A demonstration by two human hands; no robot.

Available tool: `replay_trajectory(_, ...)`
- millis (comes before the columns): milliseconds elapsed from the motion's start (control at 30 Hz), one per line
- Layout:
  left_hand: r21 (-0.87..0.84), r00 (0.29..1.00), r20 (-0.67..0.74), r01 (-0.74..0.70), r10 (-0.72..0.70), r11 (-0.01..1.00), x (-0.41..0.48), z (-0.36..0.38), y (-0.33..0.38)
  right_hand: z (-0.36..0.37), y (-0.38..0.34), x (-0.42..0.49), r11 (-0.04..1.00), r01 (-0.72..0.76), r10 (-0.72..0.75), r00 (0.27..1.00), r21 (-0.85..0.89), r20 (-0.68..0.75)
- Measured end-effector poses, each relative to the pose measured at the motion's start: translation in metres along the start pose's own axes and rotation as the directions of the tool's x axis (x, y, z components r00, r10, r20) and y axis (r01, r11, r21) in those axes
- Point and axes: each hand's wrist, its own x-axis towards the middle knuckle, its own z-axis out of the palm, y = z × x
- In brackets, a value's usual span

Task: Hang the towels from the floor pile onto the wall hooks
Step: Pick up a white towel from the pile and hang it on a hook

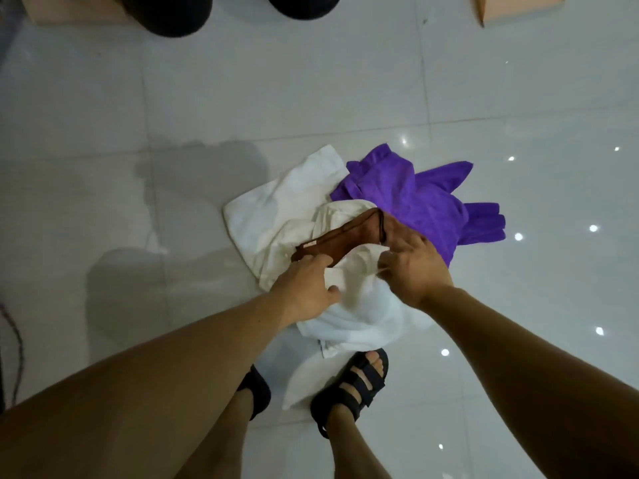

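A pile of towels lies on the glossy white tile floor in front of my feet. A white towel (359, 316) is lifted at its near part: my left hand (307, 288) pinches its edge with a small label, and my right hand (411, 267) grips the same towel a little to the right. Under it lie a brown towel (349, 236), a cream-white towel (276, 209) to the left and a purple towel (415, 198) at the right back. No wall hooks are in view.
My feet in black sandals (352, 385) stand just behind the pile. Two dark round objects (173, 12) and pinkish boxes (515, 8) sit at the far edge. A cable (14, 344) runs at the left. Bare tiles surround the pile.
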Motion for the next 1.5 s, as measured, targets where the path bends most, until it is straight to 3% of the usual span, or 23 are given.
replay_trajectory(133, -0.009, 0.986, -0.002, -0.167, 0.167, 0.986, -0.042, -0.038, 0.038, -0.064, -0.041, -0.047, 0.983, 0.157, -0.137, 0.972, 0.096, -0.19)
replay_trajectory(233, -0.048, 0.979, -0.045, -0.201, 0.198, 0.978, -0.083, -0.08, 0.066, -0.129, -0.066, -0.076, 0.942, 0.176, -0.096, 0.958, 0.287, -0.271)
replay_trajectory(333, -0.006, 0.97, -0.056, -0.238, 0.238, 0.971, -0.136, -0.136, 0.079, -0.19, -0.081, -0.11, 0.89, 0.111, 0.009, 0.965, 0.442, -0.261)
replay_trajectory(433, 0.223, 0.962, -0.074, -0.243, 0.265, 0.944, -0.189, -0.203, 0.081, -0.24, -0.094, -0.144, 0.922, 0.106, -0.008, 0.967, 0.373, -0.255)
replay_trajectory(533, 0.245, 0.935, -0.236, -0.206, 0.264, 0.947, -0.24, -0.278, 0.086, -0.284, -0.117, -0.169, 0.964, 0.125, -0.102, 0.989, 0.234, -0.108)
replay_trajectory(600, 0.233, 0.88, -0.383, -0.203, 0.281, 0.951, -0.276, -0.326, 0.099, -0.314, -0.134, -0.18, 0.942, 0.113, -0.083, 0.991, 0.317, -0.107)
replay_trajectory(633, 0.233, 0.855, -0.432, -0.202, 0.287, 0.951, -0.294, -0.348, 0.108, -0.332, -0.144, -0.186, 0.882, 0.117, -0.051, 0.987, 0.457, -0.154)
replay_trajectory(733, 0.27, 0.791, -0.536, -0.171, 0.296, 0.948, -0.35, -0.39, 0.128, -0.385, -0.183, -0.205, 0.504, 0.214, 0.048, 0.96, 0.837, -0.274)
replay_trajectory(800, 0.288, 0.728, -0.629, -0.107, 0.272, 0.952, -0.388, -0.402, 0.131, -0.412, -0.21, -0.221, 0.257, 0.219, 0.136, 0.956, 0.941, -0.259)
replay_trajectory(833, 0.287, 0.687, -0.682, -0.063, 0.25, 0.956, -0.406, -0.406, 0.129, -0.424, -0.221, -0.229, 0.211, 0.212, 0.145, 0.959, 0.954, -0.245)
replay_trajectory(967, 0.357, 0.496, -0.834, 0.152, 0.241, 0.922, -0.484, -0.429, 0.121, -0.469, -0.245, -0.258, 0.345, 0.271, -0.106, 0.963, 0.899, -0.249)
replay_trajectory(1133, 0.387, 0.271, -0.905, 0.201, 0.328, 0.9, -0.578, -0.428, 0.152, -0.514, -0.293, -0.312, 0.515, 0.288, -0.475, 0.88, 0.807, -0.011)
replay_trajectory(1200, 0.341, 0.174, -0.935, 0.205, 0.309, 0.917, -0.607, -0.417, 0.161, -0.525, -0.311, -0.332, 0.449, 0.241, -0.54, 0.84, 0.86, 0.046)
replay_trajectory(1267, 0.205, 0.107, -0.976, 0.176, 0.188, 0.963, -0.634, -0.401, 0.157, -0.533, -0.326, -0.347, 0.188, 0.145, -0.633, 0.774, 0.971, 0.007)
replay_trajectory(1300, 0.104, 0.115, -0.99, 0.184, 0.084, 0.977, -0.646, -0.393, 0.149, -0.536, -0.334, -0.355, 0.046, 0.073, -0.687, 0.727, 0.996, -0.022)
replay_trajectory(1367, -0.137, 0.238, -0.951, 0.249, -0.198, 0.959, -0.671, -0.371, 0.125, -0.539, -0.352, -0.371, -0.134, -0.04, -0.787, 0.611, 0.99, -0.082)
replay_trajectory(1433, -0.363, 0.432, -0.778, 0.282, -0.456, 0.888, -0.696, -0.336, 0.101, -0.537, -0.372, -0.385, -0.189, -0.099, -0.834, 0.541, 0.977, -0.107)
replay_trajectory(1500, -0.615, 0.595, -0.532, 0.217, -0.602, 0.758, -0.719, -0.295, 0.08, -0.535, -0.394, -0.398, -0.201, -0.124, -0.856, 0.505, 0.972, -0.112)
